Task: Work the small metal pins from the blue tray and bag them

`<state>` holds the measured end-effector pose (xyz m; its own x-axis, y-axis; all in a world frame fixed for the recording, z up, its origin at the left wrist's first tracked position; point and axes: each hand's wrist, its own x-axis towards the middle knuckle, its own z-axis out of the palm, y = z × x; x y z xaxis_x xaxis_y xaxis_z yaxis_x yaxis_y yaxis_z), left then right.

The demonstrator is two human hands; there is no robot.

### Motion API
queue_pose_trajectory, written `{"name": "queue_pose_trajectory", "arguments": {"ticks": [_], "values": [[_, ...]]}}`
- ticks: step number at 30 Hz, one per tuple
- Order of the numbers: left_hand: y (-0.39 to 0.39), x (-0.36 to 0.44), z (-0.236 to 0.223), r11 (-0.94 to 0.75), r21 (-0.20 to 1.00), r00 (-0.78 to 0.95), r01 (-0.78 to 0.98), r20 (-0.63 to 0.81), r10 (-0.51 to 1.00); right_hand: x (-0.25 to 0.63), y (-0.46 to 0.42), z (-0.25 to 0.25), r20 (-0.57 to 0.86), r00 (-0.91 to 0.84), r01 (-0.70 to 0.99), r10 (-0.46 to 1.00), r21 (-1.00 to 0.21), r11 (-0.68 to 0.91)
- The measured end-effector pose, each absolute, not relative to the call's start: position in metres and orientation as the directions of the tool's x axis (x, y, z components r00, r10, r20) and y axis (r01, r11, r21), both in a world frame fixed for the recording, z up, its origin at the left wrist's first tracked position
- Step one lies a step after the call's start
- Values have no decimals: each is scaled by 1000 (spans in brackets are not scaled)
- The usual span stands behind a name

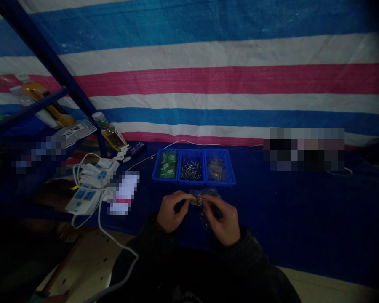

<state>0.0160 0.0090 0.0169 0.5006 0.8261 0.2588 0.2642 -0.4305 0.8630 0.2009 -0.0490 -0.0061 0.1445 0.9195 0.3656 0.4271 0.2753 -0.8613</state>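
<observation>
My left hand (172,210) and my right hand (222,221) meet over the blue table cover, fingers pinched on a small clear plastic bag (204,197) held between them. What the bag holds is too dim to make out. Just beyond the hands stand three blue bins side by side: the left bin (167,165) has green pieces, the middle bin (191,168) has small dark metal parts, the right bin (219,168) has clear bagged items. Dark sleeves cover both wrists.
White power strips (88,185) with cables lie at the left. A bottle of yellow liquid (112,134) stands behind them by a dark blue frame post (50,63). A striped tarp (208,75) hangs behind the table. A bare wooden edge (91,261) shows at the lower left.
</observation>
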Motion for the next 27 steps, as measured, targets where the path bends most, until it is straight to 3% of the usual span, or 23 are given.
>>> {"name": "queue_pose_trajectory", "arguments": {"ticks": [13, 21, 27], "values": [[13, 16, 14, -547, 795, 418, 263, 417, 807, 199, -46, -4, 413, 143, 455, 899, -835, 311], [7, 19, 10, -366, 892, 360, 265, 261, 896, 197, -48, -12, 349, 120, 422, 929, -865, 271], [9, 16, 16, -437, 858, 435, 269, 297, 850, 197, -48, -3, 386, 61, 379, 920, -862, 336]]}}
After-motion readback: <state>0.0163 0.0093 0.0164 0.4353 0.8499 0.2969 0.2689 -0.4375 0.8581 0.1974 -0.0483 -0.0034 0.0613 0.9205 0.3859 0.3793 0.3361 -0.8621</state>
